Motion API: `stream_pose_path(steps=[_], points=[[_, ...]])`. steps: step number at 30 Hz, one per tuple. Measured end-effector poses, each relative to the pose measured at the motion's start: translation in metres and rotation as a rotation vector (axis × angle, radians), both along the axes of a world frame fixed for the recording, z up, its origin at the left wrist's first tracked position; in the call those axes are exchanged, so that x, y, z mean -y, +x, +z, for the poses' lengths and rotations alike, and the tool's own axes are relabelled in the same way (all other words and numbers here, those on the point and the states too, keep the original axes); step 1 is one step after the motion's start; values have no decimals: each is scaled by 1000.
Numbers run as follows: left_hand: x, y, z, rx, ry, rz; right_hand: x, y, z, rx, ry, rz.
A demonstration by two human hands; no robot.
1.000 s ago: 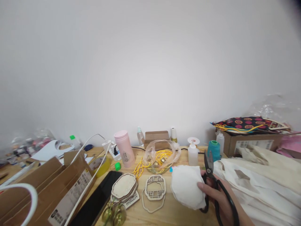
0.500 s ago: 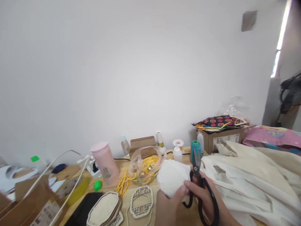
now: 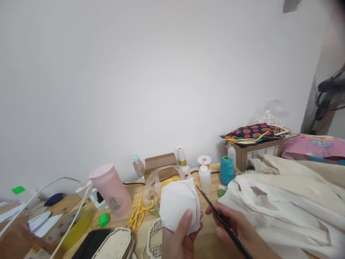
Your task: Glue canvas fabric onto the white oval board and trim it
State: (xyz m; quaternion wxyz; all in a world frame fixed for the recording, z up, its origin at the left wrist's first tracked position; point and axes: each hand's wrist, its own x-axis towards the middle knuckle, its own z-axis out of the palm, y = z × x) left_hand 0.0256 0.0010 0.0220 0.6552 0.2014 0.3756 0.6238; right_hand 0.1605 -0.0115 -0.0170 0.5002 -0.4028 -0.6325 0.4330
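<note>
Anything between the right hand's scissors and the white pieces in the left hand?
Nothing visible: only an open gap parts the scissors, seen edge-on in the right hand, from the white pieces in the left hand. The squeeze bottle stands beyond them, not between.

yellow cords partly hidden behind white pieces, scissors cut off at bottom — print on tumbler unreadable

At lower centre of the frame the left hand holds stacked white pieces, at lower right the right hand holds dark scissors edge-on, and a pink tumbler stands lower left
</note>
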Motion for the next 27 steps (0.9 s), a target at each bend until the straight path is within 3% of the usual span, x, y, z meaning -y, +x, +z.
stream_pose_path(steps=[4,8,17,27], points=[[-1,0,-6,90,46,3,4,-5,-5,22,-24,-1],[-2,-1,-11,103,13,-62,6,-9,-10,49,-1,-100],[-1,3,-4,76,-6,22,10,-11,13,2,-63,-77],[-4,2,-6,83,14,42,7,-6,15,117,-48,-21]])
